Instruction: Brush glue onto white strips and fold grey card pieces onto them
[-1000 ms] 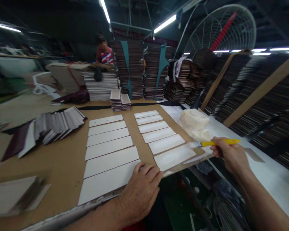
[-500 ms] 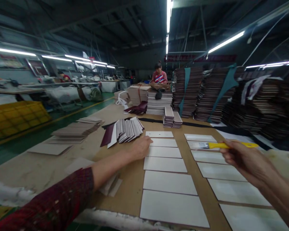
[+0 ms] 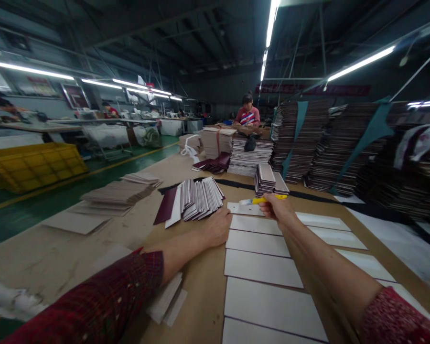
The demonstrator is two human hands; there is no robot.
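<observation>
My right hand (image 3: 278,209) is closed round the yellow handle of a flat paintbrush (image 3: 258,200). Its pale bristles lie over the farthest white strip (image 3: 235,208), which has small dark spots on it. At the left edge of the overlapping row of white boards (image 3: 260,265), beside the farthest strips, is my left hand (image 3: 219,227). Its fingers are curled together, and the fingertips are hidden, so what they grip cannot be made out. A second row of white boards (image 3: 324,220), with a sheen on their surfaces, is partly covered by my right forearm.
Fanned narrow strips (image 3: 200,198) and grey-brown boards (image 3: 111,198) lie to the left. A small stack of strips (image 3: 264,179) stands beyond the brush. Tall board stacks (image 3: 304,138) line the back right. A person (image 3: 248,117) is behind the table's far end.
My right hand has carried the paintbrush left, from the right row to the farthest strip of the left row. My left hand stays at that row's edge. The view has turned slightly left.
</observation>
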